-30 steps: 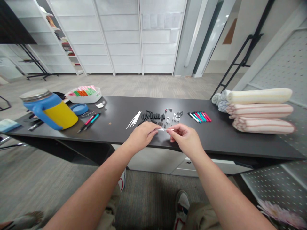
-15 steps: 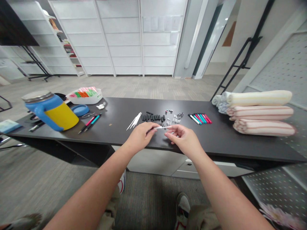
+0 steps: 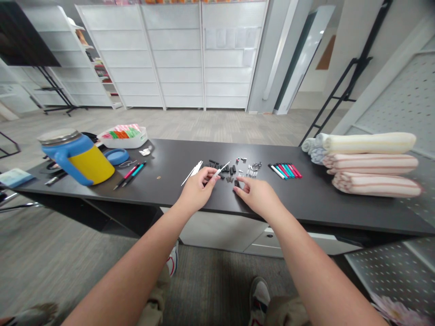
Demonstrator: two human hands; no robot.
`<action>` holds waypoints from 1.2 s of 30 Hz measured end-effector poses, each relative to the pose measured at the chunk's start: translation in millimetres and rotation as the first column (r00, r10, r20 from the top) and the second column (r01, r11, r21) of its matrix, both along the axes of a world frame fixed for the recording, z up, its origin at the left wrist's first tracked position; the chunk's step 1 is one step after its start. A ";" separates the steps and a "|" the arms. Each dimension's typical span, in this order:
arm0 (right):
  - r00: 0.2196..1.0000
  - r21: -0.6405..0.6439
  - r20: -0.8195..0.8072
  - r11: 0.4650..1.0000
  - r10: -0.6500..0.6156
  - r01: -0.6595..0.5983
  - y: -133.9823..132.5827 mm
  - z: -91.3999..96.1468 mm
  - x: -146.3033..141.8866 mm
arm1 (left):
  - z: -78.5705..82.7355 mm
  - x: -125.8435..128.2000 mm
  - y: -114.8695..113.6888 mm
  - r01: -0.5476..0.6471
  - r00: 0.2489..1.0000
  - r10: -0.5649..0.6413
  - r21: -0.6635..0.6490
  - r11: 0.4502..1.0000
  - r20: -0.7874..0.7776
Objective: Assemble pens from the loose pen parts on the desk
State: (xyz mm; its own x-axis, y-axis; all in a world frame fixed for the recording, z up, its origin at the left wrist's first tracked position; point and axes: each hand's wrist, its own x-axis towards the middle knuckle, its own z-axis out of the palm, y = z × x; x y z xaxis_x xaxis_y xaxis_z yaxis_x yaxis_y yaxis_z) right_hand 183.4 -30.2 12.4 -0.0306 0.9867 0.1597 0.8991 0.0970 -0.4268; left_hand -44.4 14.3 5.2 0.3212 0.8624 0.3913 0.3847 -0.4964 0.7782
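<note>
Just right of the white sticks (image 3: 193,170), the left hand (image 3: 197,187) now alone grips the slim white pen piece (image 3: 221,169) between thumb and fingers, its thin end tilted up to the right over the black tubes (image 3: 232,170), whereas half a second ago it lay nearly level, reaching across to the other hand's fingers. The right hand (image 3: 258,193) has parted from it and sits low over the desk (image 3: 285,197), thumb and forefinger curled about a small dark piece (image 3: 237,183); whether they grip it, one cannot tell.
</note>
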 end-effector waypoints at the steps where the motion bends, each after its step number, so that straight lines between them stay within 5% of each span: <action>1: 1.000 0.002 -0.004 1.000 -0.001 0.001 0.9 -0.3 0.2 | -0.2 0.0 0.1 -0.001 1.000 0.001 0.003 1.000 -0.004; 16: 0.996 0.041 -0.088 0.999 -0.030 0.034 -5.8 -4.6 4.4 | 4.3 2.1 -4.5 -0.029 0.995 0.033 0.051 0.998 -0.096; 27: 0.978 0.161 -0.193 0.986 0.080 -0.049 -7.5 -7.9 6.8 | 3.1 4.5 -6.7 0.028 0.976 0.014 0.187 0.982 -0.219; 30: 0.891 0.097 -0.454 0.994 0.007 0.042 -9.7 -10.6 14.9 | 1.8 4.9 -6.0 -0.008 0.965 0.067 0.229 0.973 -0.252; 36: 0.505 0.017 -0.862 0.997 -0.025 0.078 -9.7 -16.4 25.3 | 1.4 4.0 -3.1 -0.107 0.955 0.168 0.242 0.964 -0.247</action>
